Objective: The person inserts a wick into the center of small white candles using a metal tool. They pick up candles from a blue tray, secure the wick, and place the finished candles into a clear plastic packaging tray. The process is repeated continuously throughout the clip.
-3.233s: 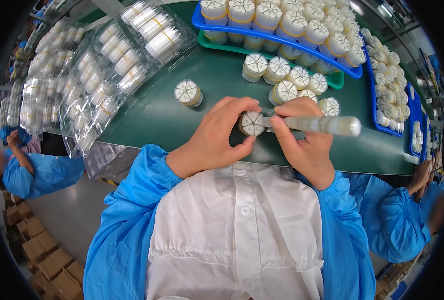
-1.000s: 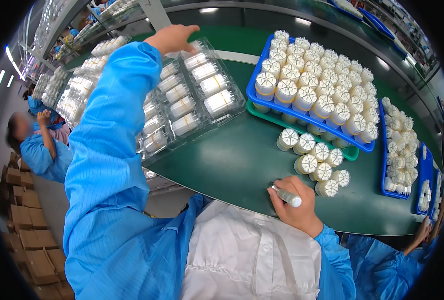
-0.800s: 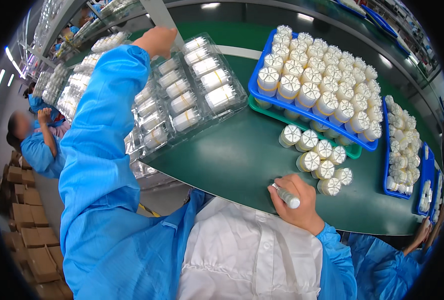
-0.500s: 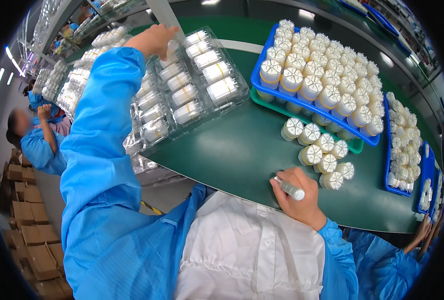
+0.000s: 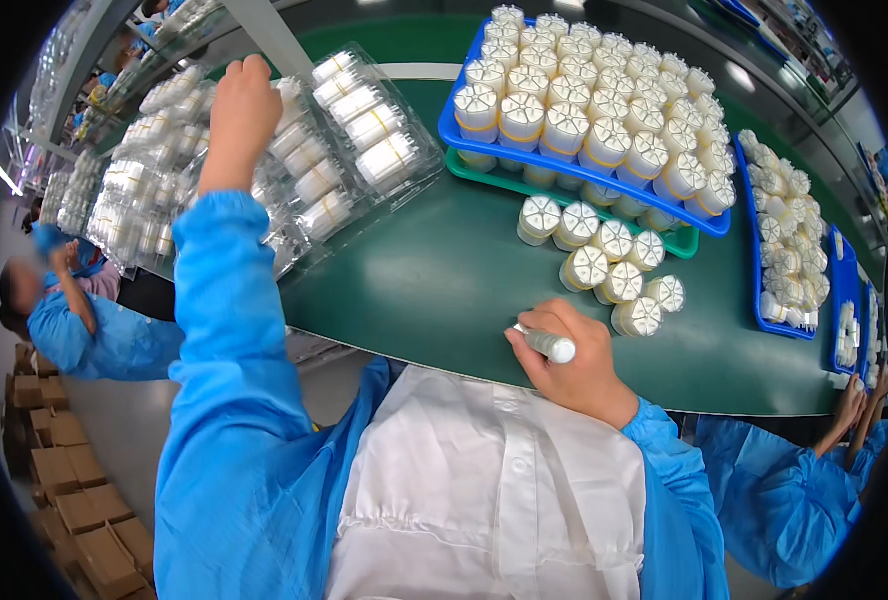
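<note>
My left hand (image 5: 243,112) reaches over the clear plastic blister trays (image 5: 419,178) at the far left, fingers curled together; their tips, and anything in them, are hidden. Rows of white cylinders (image 5: 384,160) with yellow bands lie in these trays. My right hand (image 5: 576,362) is closed around a white marker pen (image 5: 552,346), close to the table's near edge. Just beyond it several loose white cylinders (image 5: 589,268) with spoked tops stand upright in a cluster.
A blue tray (image 5: 564,158) full of upright cylinders sits on a green tray (image 5: 686,240) behind the cluster. Another blue tray (image 5: 776,322) of white parts lies to the right. Co-workers in blue sit at both sides. Cardboard boxes (image 5: 69,470) line the floor at left.
My left hand has moved left across the blister trays, and its fingers have gone from stretched out to curled. My right hand keeps the marker pen. The whole view has shifted.
</note>
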`<state>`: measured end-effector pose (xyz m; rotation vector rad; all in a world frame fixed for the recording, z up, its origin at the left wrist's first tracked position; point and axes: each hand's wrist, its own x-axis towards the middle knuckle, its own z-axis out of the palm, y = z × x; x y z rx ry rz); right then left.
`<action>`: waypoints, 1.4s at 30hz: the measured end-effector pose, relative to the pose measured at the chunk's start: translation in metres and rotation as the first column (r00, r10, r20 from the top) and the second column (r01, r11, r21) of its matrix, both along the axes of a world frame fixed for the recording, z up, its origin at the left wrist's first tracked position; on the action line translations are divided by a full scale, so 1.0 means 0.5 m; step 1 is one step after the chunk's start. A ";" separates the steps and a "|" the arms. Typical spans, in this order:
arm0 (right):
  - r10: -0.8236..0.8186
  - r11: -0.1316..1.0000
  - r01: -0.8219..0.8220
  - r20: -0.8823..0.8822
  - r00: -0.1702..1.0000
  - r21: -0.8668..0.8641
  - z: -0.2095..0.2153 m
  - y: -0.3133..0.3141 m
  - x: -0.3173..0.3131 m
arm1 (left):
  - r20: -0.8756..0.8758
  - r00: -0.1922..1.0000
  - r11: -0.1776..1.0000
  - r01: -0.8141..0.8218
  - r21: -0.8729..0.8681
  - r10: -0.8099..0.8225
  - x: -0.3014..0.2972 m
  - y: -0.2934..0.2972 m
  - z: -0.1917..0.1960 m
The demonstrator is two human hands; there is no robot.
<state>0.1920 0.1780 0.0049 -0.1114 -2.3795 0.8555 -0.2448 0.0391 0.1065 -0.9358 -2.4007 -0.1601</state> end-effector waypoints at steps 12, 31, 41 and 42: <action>-0.006 1.000 0.006 0.011 1.000 -0.012 -0.002 -0.004 -0.007 | 0.309 0.945 0.903 0.219 -0.368 -0.104 -0.220 -0.038 -0.090; 0.001 1.000 -0.001 0.018 1.000 0.008 -0.002 0.000 -0.005 | 0.260 0.943 0.920 0.278 -0.277 -0.207 -0.237 -0.030 -0.116; -0.026 1.000 0.025 0.060 0.998 0.015 0.003 0.000 0.001 | 0.240 0.905 0.921 0.380 -0.080 -0.352 0.197 0.011 0.011; -0.008 1.000 0.007 0.059 0.998 0.024 -0.004 0.000 0.002 | 0.312 0.857 0.890 0.450 -0.066 -0.410 0.281 0.021 0.016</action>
